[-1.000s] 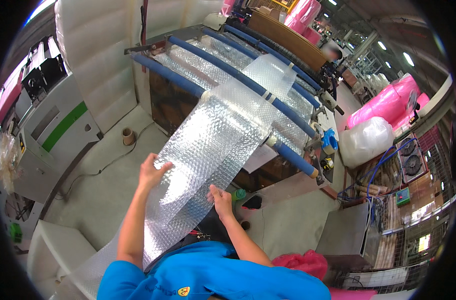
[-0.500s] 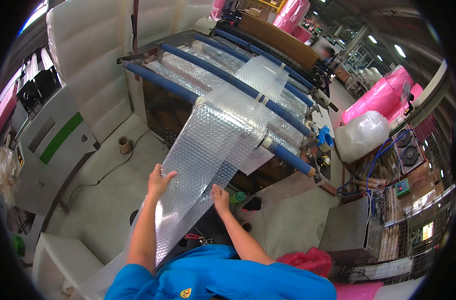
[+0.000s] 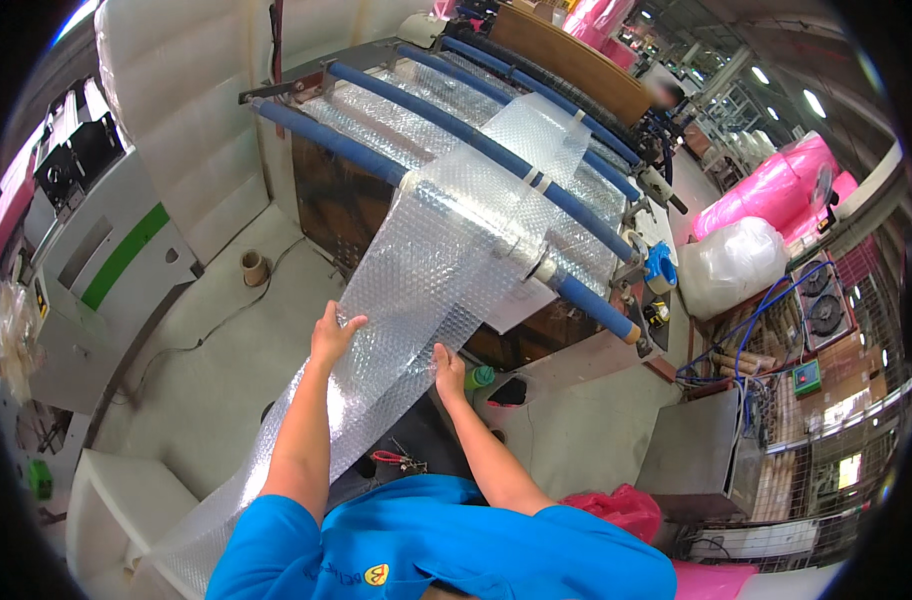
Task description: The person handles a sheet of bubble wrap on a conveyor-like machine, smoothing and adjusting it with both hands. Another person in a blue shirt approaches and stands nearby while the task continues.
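Note:
A long clear sheet of bubble wrap point(image 3: 431, 250) comes over the blue rollers of the machine and slopes down toward me. My left hand point(image 3: 334, 337) grips its left edge, thumb on top and the other fingers mostly wrapped out of sight. At the opposite edge, slightly nearer to me, my right hand point(image 3: 450, 374) pinches the film between thumb and fingers. Past my left forearm the sheet runs on to the lower left. The front blue roller point(image 3: 588, 302) lies under the wrap, beyond both hands.
Red-handled pliers point(image 3: 388, 457) lie on a dark surface below the sheet. A green bottle point(image 3: 480, 377) stands beside my right hand. A cardboard core point(image 3: 254, 268) and a cable are on the floor at left. Blue tape point(image 3: 660, 268) sits at the machine's right end, near pink rolls point(image 3: 766, 190).
The surroundings and both hands appear slightly higher in the picture, as the view has tilted. Both hands keep their hold on the bubble wrap edges, with little other movement.

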### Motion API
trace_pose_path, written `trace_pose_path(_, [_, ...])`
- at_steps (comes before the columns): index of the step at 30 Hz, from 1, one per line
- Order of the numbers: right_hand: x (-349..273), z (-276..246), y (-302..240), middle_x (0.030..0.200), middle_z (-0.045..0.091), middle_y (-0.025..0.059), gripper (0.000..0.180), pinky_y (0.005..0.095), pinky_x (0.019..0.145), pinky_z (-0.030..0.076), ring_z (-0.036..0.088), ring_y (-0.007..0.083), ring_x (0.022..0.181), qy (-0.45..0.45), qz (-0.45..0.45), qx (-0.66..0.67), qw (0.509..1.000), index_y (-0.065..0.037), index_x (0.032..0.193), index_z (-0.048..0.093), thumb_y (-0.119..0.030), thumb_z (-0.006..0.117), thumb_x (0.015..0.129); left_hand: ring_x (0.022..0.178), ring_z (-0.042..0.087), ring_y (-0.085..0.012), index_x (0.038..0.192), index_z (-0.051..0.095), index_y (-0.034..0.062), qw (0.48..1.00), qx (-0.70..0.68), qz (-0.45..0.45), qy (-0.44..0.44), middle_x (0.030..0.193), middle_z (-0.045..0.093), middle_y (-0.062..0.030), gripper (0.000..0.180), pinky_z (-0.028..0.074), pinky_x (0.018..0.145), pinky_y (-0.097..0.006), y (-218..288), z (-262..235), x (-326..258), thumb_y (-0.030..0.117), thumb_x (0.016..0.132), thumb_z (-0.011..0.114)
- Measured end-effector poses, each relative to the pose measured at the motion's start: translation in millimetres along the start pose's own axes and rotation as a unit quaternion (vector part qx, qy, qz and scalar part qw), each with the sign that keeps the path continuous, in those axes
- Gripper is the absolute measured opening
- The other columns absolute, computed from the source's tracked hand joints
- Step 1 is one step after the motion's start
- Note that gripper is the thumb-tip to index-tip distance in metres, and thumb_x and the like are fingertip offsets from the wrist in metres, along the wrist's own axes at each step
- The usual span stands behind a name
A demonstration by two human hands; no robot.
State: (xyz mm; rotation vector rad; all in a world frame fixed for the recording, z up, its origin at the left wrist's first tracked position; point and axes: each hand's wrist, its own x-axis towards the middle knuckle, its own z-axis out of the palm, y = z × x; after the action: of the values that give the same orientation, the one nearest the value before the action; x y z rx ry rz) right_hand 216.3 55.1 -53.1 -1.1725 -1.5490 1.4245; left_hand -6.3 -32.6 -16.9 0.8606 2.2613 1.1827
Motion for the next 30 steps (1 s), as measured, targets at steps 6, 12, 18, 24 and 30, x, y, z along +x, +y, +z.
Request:
trace_pose_path(6, [-3.2, 0.5, -10.9, 0.060, 0.048, -0.0011, 0.039, 0.0223, 0.048, 0.037, 0.045, 0.0074, 0.052, 0.010, -0.002, 0.017, 1.000, -0.004, 0.070, 0.054, -0.040, 0.053, 0.085, 0.086, 0.056, -0.0379, 0.098, 0.044, 0.0058, 1.000, 0.001, -0.016, -0.011, 0.087, 0.059, -0.0210, 0.060, 0.043, 0.072, -0.042, 0.4, 1.0, 0.9, 0.052, 0.066, 0.066])
trace_pose_path(12, [-2.7, 1.5, -7.0, 0.060, 0.048, -0.0011, 0.037, 0.0218, 0.048, 0.036, 0.045, 0.0071, 0.052, 0.006, 0.005, 0.034, 0.999, -0.004, 0.071, 0.054, -0.039, 0.054, 0.085, 0.085, 0.057, -0.0353, 0.095, 0.047, 0.0054, 1.000, -0.005, -0.005, 0.020, 0.086, 0.060, -0.0178, 0.061, 0.044, 0.071, -0.041, 3.2, -0.1, -1.7, 0.051, 0.062, 0.070])
trace_pose_path(18, [1.3, 1.5, 6.5, 0.057, 0.048, 0.0001, 0.040, 0.0243, 0.049, 0.037, 0.046, 0.0082, 0.052, 0.006, -0.004, 0.010, 1.000, -0.005, 0.069, 0.055, -0.041, 0.051, 0.085, 0.080, 0.058, -0.0317, 0.092, 0.049, 0.0058, 0.998, 0.008, -0.008, 0.059, 0.082, 0.061, -0.0138, 0.066, 0.045, 0.069, -0.038, 5.3, 2.0, -5.1, 0.053, 0.053, 0.075])
trace_pose_path(24, [-13.8, 5.1, 2.5, 0.061, 0.054, 0.0060, 0.047, 0.0316, 0.056, 0.041, 0.052, 0.0159, 0.057, 0.020, -0.011, -0.119, 0.993, 0.000, 0.070, 0.057, -0.044, 0.048, 0.085, 0.080, 0.059, -0.0312, 0.091, 0.048, 0.0048, 0.999, 0.027, -0.027, 0.034, 0.082, 0.061, -0.0145, 0.067, 0.044, 0.069, -0.038, 3.2, -4.1, -11.7, 0.054, 0.053, 0.075])
trace_pose_path(30, [26.0, -10.3, -29.0, 0.058, 0.048, 0.0025, 0.046, 0.0279, 0.057, 0.037, 0.045, 0.0118, 0.058, 0.039, -0.113, -0.067, 0.991, -0.002, 0.063, 0.052, -0.040, 0.047, 0.088, 0.081, 0.058, -0.0321, 0.092, 0.047, 0.0044, 0.999, 0.036, 0.002, 0.023, 0.084, 0.060, -0.0159, 0.068, 0.044, 0.070, -0.039, 45.4, -4.1, 13.5, 0.058, 0.056, 0.070])
